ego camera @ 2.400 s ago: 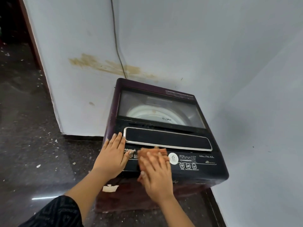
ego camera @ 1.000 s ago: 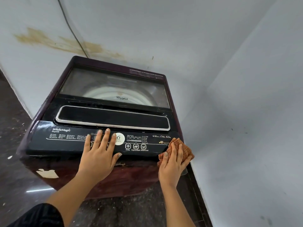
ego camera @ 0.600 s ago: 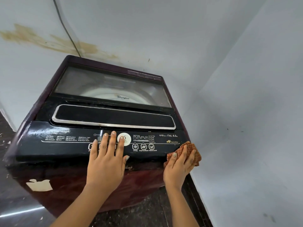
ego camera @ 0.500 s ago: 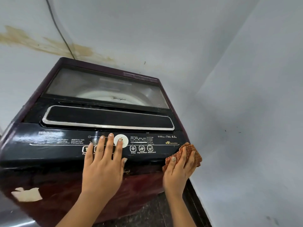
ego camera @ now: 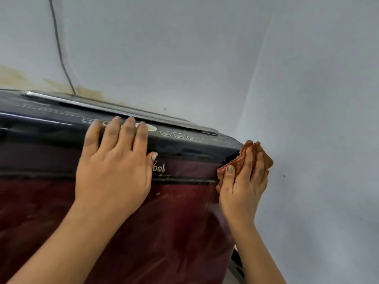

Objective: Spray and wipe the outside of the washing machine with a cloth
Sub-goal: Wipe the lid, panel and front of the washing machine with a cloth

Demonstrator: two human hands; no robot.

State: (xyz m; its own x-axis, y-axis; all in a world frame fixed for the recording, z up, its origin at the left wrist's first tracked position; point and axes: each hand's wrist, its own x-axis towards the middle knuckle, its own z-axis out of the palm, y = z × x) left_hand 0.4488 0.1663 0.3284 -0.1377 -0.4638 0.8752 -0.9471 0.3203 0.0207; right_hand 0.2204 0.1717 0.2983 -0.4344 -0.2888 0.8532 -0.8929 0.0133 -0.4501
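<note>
Cloth (ego camera: 248, 158) is bunched in the right hand (ego camera: 243, 181), at roughly 3 o'clock of the view, pressed against the front-right corner of the washing machine (ego camera: 174, 212). Fingers curl over the orange-brown checked fabric, thumb (ego camera: 228, 171) pinning its lower edge, so the grip is closed on the cloth; folds stick out above the fingertips. Cloth touches the corner right where the dark top panel (ego camera: 184, 148) meets the maroon front.

Left hand (ego camera: 114, 167) is flat and spread, holding nothing. Palm lies on the maroon front, four fingers reach up over the edge onto the dark control panel, thumb points toward 3 o'clock, just beside a partly covered white logo (ego camera: 159, 168). Fingertips look smudged grey.

Washer fills 7 to 10 o'clock of the view, seen from low at the front. Row of small white-outlined buttons (ego camera: 178, 136) sits on the panel between the two hands. Lid edge (ego camera: 123, 111) runs behind the fingers. Front shows faint streaks.

Walls (ego camera: 205, 48) are pale blue-grey. Yellowish stain (ego camera: 61, 88) shows at 10 o'clock just above the machine, and a dark cable (ego camera: 59, 48) runs down the wall to behind the lid.
</note>
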